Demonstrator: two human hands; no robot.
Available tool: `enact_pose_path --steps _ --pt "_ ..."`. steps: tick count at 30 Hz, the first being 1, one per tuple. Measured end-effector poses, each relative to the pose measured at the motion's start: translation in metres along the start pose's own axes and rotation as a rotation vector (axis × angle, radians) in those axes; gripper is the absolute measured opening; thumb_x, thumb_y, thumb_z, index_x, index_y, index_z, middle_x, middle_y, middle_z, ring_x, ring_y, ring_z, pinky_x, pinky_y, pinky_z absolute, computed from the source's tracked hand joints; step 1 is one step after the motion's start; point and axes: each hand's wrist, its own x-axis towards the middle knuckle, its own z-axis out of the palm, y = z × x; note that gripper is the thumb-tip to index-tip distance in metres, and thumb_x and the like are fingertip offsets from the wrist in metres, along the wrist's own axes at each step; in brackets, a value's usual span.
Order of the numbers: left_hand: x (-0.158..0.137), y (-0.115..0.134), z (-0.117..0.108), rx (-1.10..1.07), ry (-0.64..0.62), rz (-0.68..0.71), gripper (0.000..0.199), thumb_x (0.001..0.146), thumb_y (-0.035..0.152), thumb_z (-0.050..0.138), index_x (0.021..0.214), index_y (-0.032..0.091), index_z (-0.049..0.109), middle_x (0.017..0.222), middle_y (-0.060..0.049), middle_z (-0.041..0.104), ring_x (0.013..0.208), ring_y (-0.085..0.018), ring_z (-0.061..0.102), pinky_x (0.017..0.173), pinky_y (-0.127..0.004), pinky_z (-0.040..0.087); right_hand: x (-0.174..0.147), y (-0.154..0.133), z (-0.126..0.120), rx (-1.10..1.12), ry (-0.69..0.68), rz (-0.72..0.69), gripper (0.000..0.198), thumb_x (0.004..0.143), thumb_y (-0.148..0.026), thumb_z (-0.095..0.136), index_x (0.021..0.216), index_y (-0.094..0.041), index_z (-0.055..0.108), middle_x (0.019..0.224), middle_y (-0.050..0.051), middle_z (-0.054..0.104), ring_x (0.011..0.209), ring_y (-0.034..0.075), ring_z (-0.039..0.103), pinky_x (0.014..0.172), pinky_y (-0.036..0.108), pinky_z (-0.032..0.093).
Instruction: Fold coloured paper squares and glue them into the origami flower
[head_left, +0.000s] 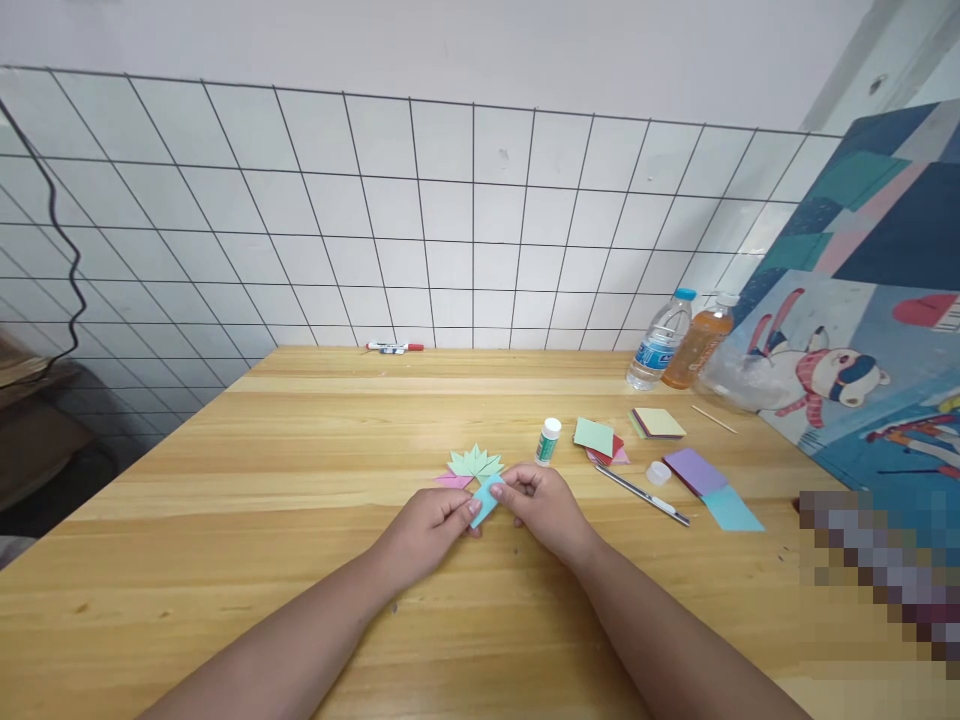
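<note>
A small folded piece of light blue paper (487,501) is pinched between both hands above the table. My left hand (436,522) grips its lower left end, thumb on top. At its upper right end, my right hand (546,508) holds it between thumb and fingers. Just behind the hands lies a fan of pointed, folded light green paper (475,461). A folded pink paper piece (454,482) sits at the fan's left, partly hidden. Close behind my right hand stands a glue stick (548,441) with a white top.
Right of the glue stick are stacks of coloured paper squares (595,437), a slim utility knife (643,494), a clear round cap (658,473), purple paper (694,471) and a thin stick (714,419). Two bottles (660,345) stand at the back right. Markers (394,347) lie along the far edge.
</note>
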Motion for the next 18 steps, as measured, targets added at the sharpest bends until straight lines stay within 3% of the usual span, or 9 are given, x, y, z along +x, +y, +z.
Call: enact_pose_path --steps 9,18 --pt "-0.0014 0.0052 -0.0003 0.021 0.006 0.015 0.036 0.090 0.040 0.039 0.074 0.018 0.063 0.070 -0.001 0.065 0.063 -0.015 0.056 0.058 -0.022 0.038 -0.0012 -0.0005 0.0024 -0.008 -0.014 -0.028 0.023 0.070 -0.039 0.065 0.070 -0.016 0.061 0.063 -0.001 0.056 0.054 0.010 0.045 0.047 0.021 0.039" --pt "-0.0021 0.0032 -0.0009 0.024 -0.002 0.006 0.037 0.088 0.039 0.040 0.070 0.019 0.065 0.062 0.000 0.062 0.053 -0.013 0.049 0.052 -0.022 0.034 0.0010 0.0022 0.0019 -0.134 -0.001 -0.061 0.023 0.073 -0.039 0.062 0.069 -0.016 0.060 0.063 -0.001 0.055 0.054 0.010 0.045 0.050 0.022 0.037"
